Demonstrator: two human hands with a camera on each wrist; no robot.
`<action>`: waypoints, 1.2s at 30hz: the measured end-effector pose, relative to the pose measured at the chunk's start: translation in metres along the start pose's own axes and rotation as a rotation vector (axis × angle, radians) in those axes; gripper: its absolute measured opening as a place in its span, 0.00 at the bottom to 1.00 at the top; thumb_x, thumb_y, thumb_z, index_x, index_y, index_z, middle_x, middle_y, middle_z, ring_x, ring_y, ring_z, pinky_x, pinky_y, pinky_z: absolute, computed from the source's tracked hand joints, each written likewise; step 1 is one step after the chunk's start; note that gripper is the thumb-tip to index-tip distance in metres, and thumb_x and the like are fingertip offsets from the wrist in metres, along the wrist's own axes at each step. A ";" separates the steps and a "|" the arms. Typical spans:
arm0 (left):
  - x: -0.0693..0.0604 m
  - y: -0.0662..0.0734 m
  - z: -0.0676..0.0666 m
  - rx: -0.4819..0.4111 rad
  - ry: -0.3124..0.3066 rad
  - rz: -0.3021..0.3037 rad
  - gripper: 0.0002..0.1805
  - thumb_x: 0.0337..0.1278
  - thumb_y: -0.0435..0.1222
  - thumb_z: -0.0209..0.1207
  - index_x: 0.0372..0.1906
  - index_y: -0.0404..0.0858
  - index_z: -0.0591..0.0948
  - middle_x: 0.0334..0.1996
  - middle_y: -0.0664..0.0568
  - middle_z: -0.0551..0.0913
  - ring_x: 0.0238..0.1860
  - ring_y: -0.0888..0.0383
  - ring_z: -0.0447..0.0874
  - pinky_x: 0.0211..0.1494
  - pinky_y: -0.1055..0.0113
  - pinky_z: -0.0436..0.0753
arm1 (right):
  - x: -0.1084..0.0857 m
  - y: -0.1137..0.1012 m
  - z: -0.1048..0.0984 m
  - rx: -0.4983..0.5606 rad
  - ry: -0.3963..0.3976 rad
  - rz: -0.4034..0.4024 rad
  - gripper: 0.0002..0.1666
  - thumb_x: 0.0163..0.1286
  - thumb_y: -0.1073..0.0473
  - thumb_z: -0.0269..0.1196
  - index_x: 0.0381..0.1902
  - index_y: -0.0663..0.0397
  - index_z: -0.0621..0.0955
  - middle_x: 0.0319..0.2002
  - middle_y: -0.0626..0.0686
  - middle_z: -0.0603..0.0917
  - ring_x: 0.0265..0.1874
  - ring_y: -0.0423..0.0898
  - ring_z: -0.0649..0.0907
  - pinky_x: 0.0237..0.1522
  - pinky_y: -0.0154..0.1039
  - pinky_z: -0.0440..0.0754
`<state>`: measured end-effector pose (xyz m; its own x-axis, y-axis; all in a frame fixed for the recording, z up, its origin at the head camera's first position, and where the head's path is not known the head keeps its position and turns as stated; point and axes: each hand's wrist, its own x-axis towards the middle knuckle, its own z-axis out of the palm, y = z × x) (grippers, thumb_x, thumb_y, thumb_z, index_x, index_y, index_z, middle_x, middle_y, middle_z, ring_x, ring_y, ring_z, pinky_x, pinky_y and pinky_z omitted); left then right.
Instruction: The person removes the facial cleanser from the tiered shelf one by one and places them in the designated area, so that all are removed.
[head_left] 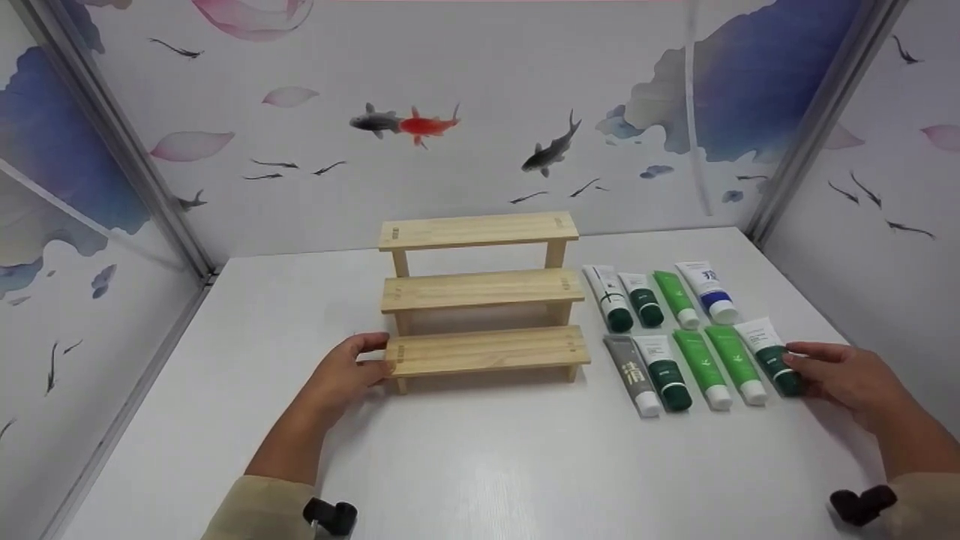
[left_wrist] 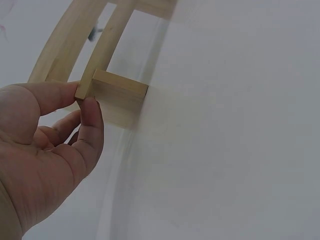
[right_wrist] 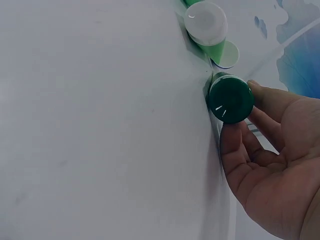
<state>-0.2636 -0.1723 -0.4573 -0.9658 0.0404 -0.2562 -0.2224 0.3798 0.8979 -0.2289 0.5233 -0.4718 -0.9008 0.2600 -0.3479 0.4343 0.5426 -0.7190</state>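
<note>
A three-step wooden display rack (head_left: 487,351) stands on the white table. My left hand (head_left: 343,376) pinches the left end of its lowest step, and the left wrist view shows thumb and fingertips on the step's corner (left_wrist: 86,89). On the right, my right hand (head_left: 855,375) pinches a white and dark green squeeze tube (head_left: 766,349) near its cap. That tube lies at the right end of the front row. Seen end-on in the right wrist view, its round green cap (right_wrist: 231,100) sits between thumb and fingers.
Several other squeeze tubes lie in two rows right of the rack, among them a grey tube (head_left: 631,375), a light green tube (head_left: 736,364) and a white and blue tube (head_left: 706,291). Walls printed with fish (head_left: 551,146) border the table (head_left: 480,465).
</note>
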 end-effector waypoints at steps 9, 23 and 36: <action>-0.001 -0.001 0.000 -0.028 -0.012 0.020 0.32 0.72 0.34 0.63 0.78 0.40 0.71 0.78 0.44 0.70 0.68 0.47 0.82 0.65 0.58 0.85 | -0.001 0.003 0.001 0.058 0.103 -0.015 0.48 0.78 0.36 0.63 0.83 0.57 0.64 0.83 0.74 0.57 0.70 0.64 0.74 0.37 0.23 0.84; 0.001 0.001 0.000 -0.005 0.001 -0.003 0.32 0.72 0.34 0.63 0.78 0.42 0.71 0.79 0.45 0.70 0.68 0.48 0.82 0.68 0.56 0.84 | -0.011 -0.025 0.015 0.056 0.195 -0.119 0.47 0.75 0.29 0.62 0.81 0.48 0.70 0.68 0.52 0.77 0.47 0.34 0.81 0.44 0.22 0.85; 0.000 -0.001 -0.001 -0.024 -0.012 0.018 0.33 0.72 0.34 0.63 0.78 0.41 0.71 0.78 0.44 0.70 0.68 0.47 0.81 0.66 0.57 0.85 | -0.025 -0.083 0.055 0.156 0.129 -0.227 0.43 0.73 0.31 0.66 0.76 0.47 0.76 0.53 0.33 0.80 0.48 0.37 0.86 0.51 0.26 0.87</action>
<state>-0.2638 -0.1737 -0.4583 -0.9680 0.0579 -0.2441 -0.2084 0.3562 0.9109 -0.2425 0.4281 -0.4362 -0.9635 0.2503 -0.0954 0.2074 0.4718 -0.8570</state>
